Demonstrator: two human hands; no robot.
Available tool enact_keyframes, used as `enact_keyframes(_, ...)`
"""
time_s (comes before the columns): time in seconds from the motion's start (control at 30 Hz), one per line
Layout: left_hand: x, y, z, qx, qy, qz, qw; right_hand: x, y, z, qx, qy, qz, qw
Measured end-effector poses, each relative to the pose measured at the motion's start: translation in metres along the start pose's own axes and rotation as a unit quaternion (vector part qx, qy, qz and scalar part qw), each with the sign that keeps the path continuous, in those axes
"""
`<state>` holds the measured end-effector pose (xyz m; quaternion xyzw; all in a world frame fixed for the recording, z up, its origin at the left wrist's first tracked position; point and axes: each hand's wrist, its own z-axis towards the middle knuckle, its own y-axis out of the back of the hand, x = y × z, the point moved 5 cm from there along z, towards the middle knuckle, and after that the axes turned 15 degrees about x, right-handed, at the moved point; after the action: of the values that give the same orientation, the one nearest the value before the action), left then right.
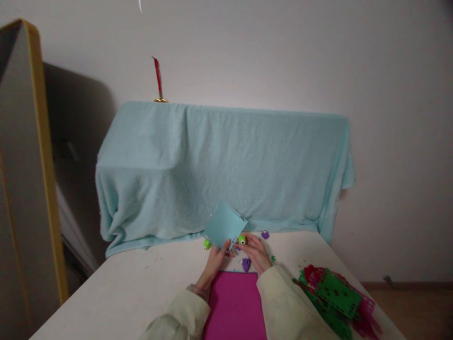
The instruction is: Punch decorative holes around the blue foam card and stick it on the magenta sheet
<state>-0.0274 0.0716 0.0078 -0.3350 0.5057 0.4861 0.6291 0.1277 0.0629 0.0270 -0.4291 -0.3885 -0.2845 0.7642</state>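
A light blue sheet of paper with small holes punched along its edges is held up, turned cornerwise. My left hand pinches it at the lower corner, thumb on top. My right hand is closed around a small green craft punch at the paper's lower right edge; whether the paper sits inside its slot cannot be made out. Another green punch stands left of the paper. On the table lie a purple punch near my right fingers and a second purple one farther back.
A magenta sheet lies between my forearms on the white table. Punched green, red and pink sheets are heaped at the right, with paper bits scattered about. A light blue cloth drapes over something behind; a yellow-edged panel stands left.
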Motion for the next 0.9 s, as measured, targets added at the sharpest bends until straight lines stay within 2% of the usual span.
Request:
enact_keyframes(0.43, 0.005, 0.000, 0.002, 0.006, 0.013, -0.028, 1.000, -0.008, 0.006, 0.000, 0.001, -0.017, -0.005, 1.000)
enact_keyframes(0.9, 0.014, -0.001, 0.001, -0.006, 0.027, 0.049, 0.998, -0.011, 0.012, -0.001, -0.015, -0.044, -0.023, 0.999)
